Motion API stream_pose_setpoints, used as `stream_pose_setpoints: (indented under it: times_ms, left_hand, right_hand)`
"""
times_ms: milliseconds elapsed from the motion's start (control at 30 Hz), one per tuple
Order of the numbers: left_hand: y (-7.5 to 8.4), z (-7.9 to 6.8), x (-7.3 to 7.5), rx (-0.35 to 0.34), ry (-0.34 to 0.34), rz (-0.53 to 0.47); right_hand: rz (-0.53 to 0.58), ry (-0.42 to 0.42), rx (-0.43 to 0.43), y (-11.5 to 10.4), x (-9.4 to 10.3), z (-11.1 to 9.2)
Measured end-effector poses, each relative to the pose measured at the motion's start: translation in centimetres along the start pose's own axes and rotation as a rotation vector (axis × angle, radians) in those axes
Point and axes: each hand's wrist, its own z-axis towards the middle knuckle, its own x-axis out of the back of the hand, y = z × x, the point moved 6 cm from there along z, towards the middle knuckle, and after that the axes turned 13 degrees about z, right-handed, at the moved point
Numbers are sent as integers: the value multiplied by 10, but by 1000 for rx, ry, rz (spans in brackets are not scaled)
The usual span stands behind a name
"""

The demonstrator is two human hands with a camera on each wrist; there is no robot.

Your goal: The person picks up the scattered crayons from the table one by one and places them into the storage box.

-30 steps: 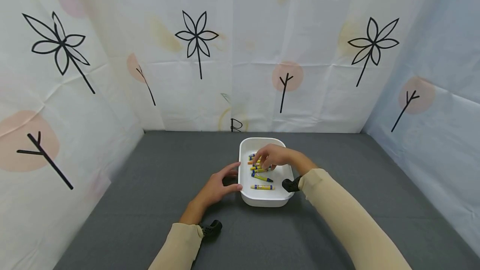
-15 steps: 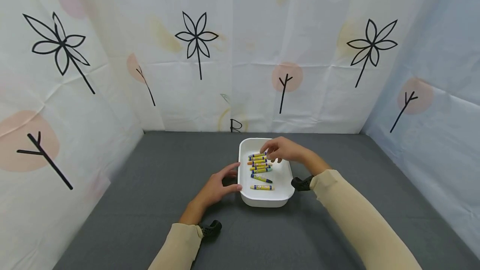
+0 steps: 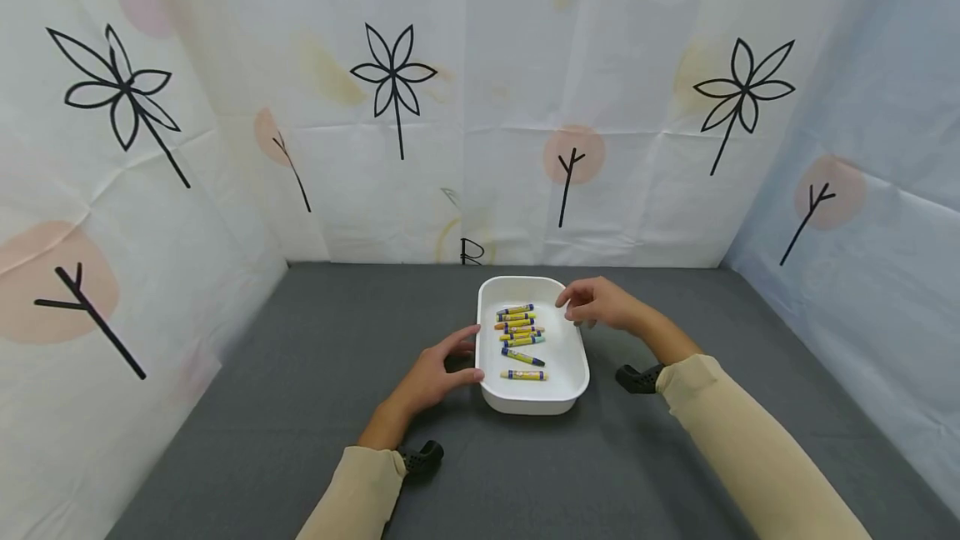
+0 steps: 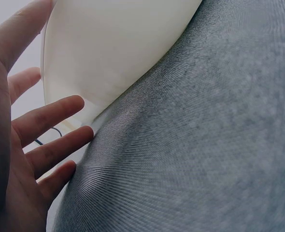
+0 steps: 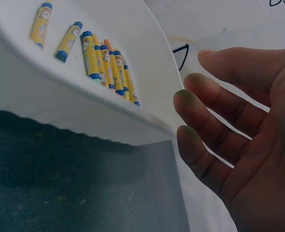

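A white plastic tray [image 3: 555, 387] stands on the dark grey cloth, with several crayons in yellow wrappers with blue bands lying inside. Most of these crayons [image 3: 520, 329] lie side by side toward the tray's far half. Nearer the front are a dark-tipped crayon [image 3: 522, 356] and a pale crayon [image 3: 524, 375], set apart from the others. My left hand [image 3: 431, 375] touches the tray's left rim with spread fingers and thumb. Beside the far right rim hovers my right hand [image 3: 606, 305], its fingers loosely bent and nothing between them, as the right wrist view also shows.
Dark grey cloth [image 3: 337, 332] covers the table around the tray. White fabric walls [image 3: 487, 90] printed with black plant drawings rise at the back and both sides. Each wrist wears a black camera mount [image 3: 637, 379].
My right hand has moved from above the crayons to the right, out past the tray's right rim, uncovering the row. My left hand and the tray have stayed in place.
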Motion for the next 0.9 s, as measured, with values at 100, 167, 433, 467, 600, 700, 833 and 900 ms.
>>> stream_pose_setpoints:
  times_ms: [100, 167, 433, 467, 600, 700, 833, 900]
  left_hand:
    - [1, 0, 0, -3, 6, -7]
    - [2, 0, 0, -5, 10, -16]
    - [3, -1, 1, -5, 3, -10]
    - [3, -1, 1, -4, 2, -7]
    - [3, 0, 1, 7, -1, 4]
    - [3, 0, 1, 14, -4, 11]
    - [3, -1, 0, 12, -6, 6]
    - [4, -1, 1, 9, -5, 5]
  right_hand:
    - [5, 7, -14, 8, 4, -7]
    - [10, 12, -27, 14, 7, -11]
    - [8, 20, 16, 33, 15, -25]
    - [7, 18, 22, 35, 16, -28]
    - [9, 12, 15, 40, 19, -37]
    - [9, 4, 8, 45, 21, -43]
    - [9, -7, 1, 52, 24, -49]
    - [2, -15, -14, 57, 25, -52]
